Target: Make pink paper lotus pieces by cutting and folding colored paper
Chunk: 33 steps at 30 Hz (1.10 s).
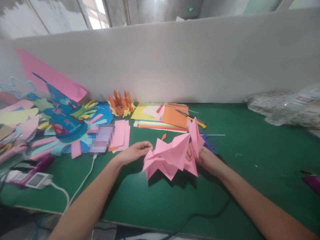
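Observation:
A folded pink paper shape (172, 155) with several pointed flaps is held just above the green table (250, 160), between both hands. My left hand (136, 151) pinches its left edge with curled fingers. My right hand (205, 159) grips its right side from behind, and an upright pink flap hides part of its fingers. A blue glue gun (208, 142) lies just behind my right hand.
A stack of coloured paper sheets (160, 116) with a yellow cutter (196, 120) lies behind the hands. An orange paper flower (121, 104), pink strips (120, 133) and a blue paper craft (62, 116) fill the left. A charger and white cable (80, 185) sit front left. Plastic bags (287, 108) lie far right.

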Each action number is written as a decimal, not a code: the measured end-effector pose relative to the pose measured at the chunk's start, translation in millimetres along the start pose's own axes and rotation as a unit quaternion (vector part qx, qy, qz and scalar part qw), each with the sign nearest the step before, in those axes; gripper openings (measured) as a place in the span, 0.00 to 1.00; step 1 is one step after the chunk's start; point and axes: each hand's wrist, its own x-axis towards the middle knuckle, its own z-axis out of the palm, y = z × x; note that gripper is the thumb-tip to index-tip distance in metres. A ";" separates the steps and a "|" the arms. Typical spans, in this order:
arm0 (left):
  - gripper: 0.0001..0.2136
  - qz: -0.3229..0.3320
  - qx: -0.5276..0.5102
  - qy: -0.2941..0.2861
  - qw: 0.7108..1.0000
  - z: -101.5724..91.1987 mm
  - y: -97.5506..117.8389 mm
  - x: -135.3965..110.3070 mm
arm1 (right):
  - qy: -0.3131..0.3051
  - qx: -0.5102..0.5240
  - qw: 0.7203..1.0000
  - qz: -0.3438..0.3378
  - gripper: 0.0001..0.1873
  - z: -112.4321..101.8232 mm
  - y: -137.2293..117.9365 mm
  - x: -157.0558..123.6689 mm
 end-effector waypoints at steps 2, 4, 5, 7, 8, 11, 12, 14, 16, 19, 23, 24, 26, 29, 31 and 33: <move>0.08 0.006 -0.071 0.014 0.997 0.9 -0.2 0.0 | -0.006 0.035 0.999 -0.007 0.17 -1.5 4.1 1.1; 0.08 0.009 -0.141 0.018 0.990 1.5 -0.7 1.8 | -0.007 0.076 0.997 -0.004 0.13 -2.4 8.5 2.0; 0.08 0.015 -0.173 0.022 0.985 1.4 -1.0 3.4 | -0.008 0.091 0.996 -0.001 0.12 -2.8 10.3 2.2; 0.09 0.031 -0.235 0.024 0.971 0.4 -1.9 7.5 | -0.007 0.101 0.995 0.002 0.11 -3.3 12.7 2.4; 0.09 0.040 -0.269 0.023 0.962 -0.2 -2.4 9.5 | -0.005 0.102 0.995 0.001 0.12 -3.6 13.2 2.5; 0.10 0.054 -0.370 0.021 0.927 -1.0 -2.7 13.2 | -0.004 0.105 0.994 -0.003 0.15 -4.4 13.7 2.5; 0.10 0.059 -0.389 0.028 0.919 -0.6 -2.2 13.4 | -0.003 0.105 0.994 -0.004 0.16 -4.6 13.8 2.5; 0.09 0.074 -0.420 0.051 0.903 0.9 0.4 12.6 | -0.004 0.106 0.994 -0.005 0.17 -5.0 14.0 2.7; 0.09 0.089 -0.447 0.074 0.887 2.7 4.9 11.1 | -0.004 0.112 0.994 0.000 0.17 -5.3 13.7 2.9; 0.11 0.097 -0.489 0.103 0.861 2.8 12.3 10.0 | -0.005 0.123 0.992 0.007 0.17 -5.4 12.3 2.9; 0.09 0.113 -0.522 0.163 0.830 -0.9 17.4 10.7 | -0.001 0.118 0.993 0.008 0.18 -5.4 11.1 2.8; 0.08 0.125 -0.521 0.179 0.825 -1.3 18.0 10.6 | 0.000 0.117 0.993 0.007 0.18 -5.4 11.2 2.9; 0.06 0.158 -0.511 0.197 0.822 -0.9 19.2 9.7 | 0.000 0.114 0.993 0.007 0.18 -5.2 11.7 3.0; 0.06 0.208 -0.492 0.190 0.824 2.0 21.9 6.9 | 0.003 0.111 0.994 0.014 0.17 -4.1 11.2 3.0; 0.08 0.224 -0.490 0.175 0.824 3.1 23.2 5.3 | 0.006 0.110 0.994 0.018 0.17 -3.3 10.0 3.0; 0.09 0.216 -0.481 0.151 0.836 2.2 22.5 4.3 | 0.008 0.110 0.994 0.017 0.16 -3.1 9.1 3.0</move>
